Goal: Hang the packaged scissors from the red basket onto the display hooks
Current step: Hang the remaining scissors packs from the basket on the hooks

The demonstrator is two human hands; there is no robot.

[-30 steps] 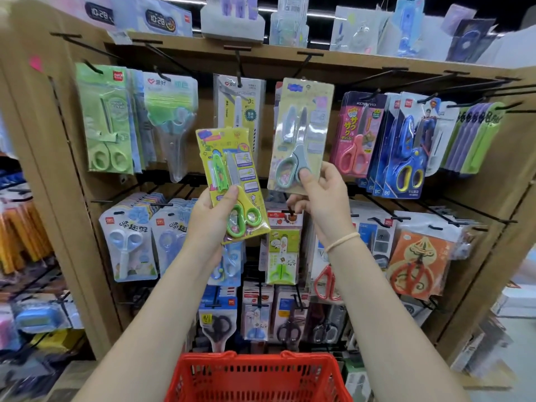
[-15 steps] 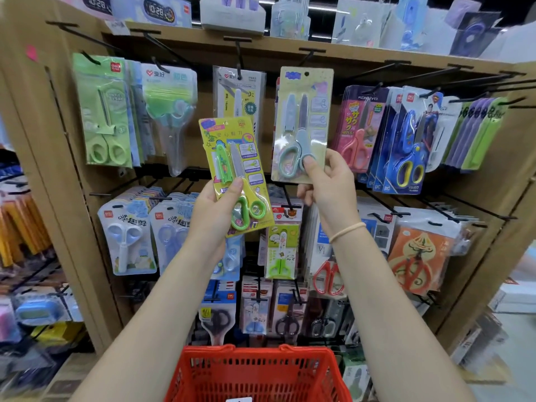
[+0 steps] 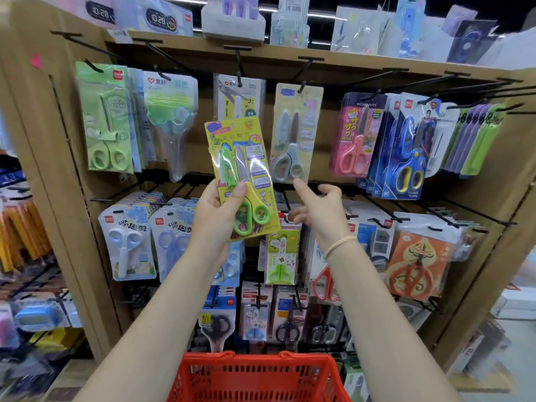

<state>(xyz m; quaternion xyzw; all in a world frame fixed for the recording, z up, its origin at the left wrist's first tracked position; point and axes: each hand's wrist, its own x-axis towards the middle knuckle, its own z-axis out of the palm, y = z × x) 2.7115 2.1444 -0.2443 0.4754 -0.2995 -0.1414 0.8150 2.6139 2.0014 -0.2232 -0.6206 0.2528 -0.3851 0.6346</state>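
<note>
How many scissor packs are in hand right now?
1. The yellow scissors pack is gripped by the left hand. The right hand holds nothing; the grey scissors pack just above it hangs on a hook.

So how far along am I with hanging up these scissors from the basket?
One pack looks done: the pale pack with grey-handled scissors hangs from a top-row hook, and your right hand is open just below it, not touching. In hand: your left hand grips the yellow pack with green scissors, not yet on a hook. Left: hanging that one. The inside of the red basket is out of view, so I can't tell what remains.
</note>
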